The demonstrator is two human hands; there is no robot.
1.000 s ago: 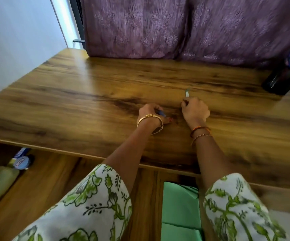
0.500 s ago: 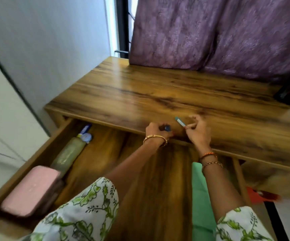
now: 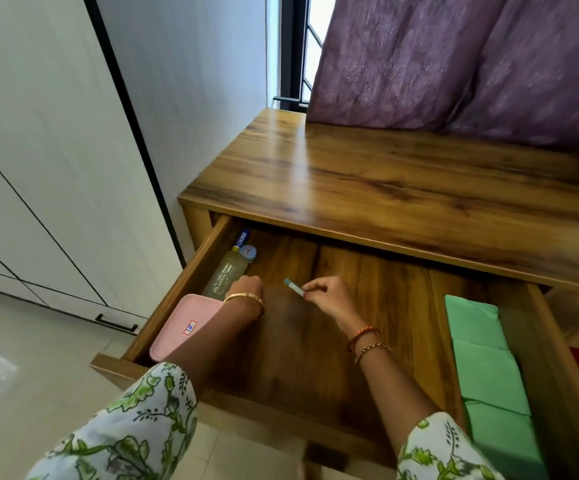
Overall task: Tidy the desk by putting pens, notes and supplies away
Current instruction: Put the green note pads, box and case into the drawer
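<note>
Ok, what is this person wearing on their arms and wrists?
Both arms have loose white sleeves printed with green leaves and vines, ending near the elbow. The left hand has a gold bangle at the wrist. The right hand has two thin bracelets, one orange-red, one beaded.

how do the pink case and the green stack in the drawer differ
The pink case is a single rounded-corner piece with a small sticker on top; the green stack is plain and made of several square-edged blocks set in a row. The pink case lies by the drawer's left wall, the green stack along its right side. The left hand reaches near the pink case; nothing is near the green stack. Both lie flat in the open drawer.
</note>
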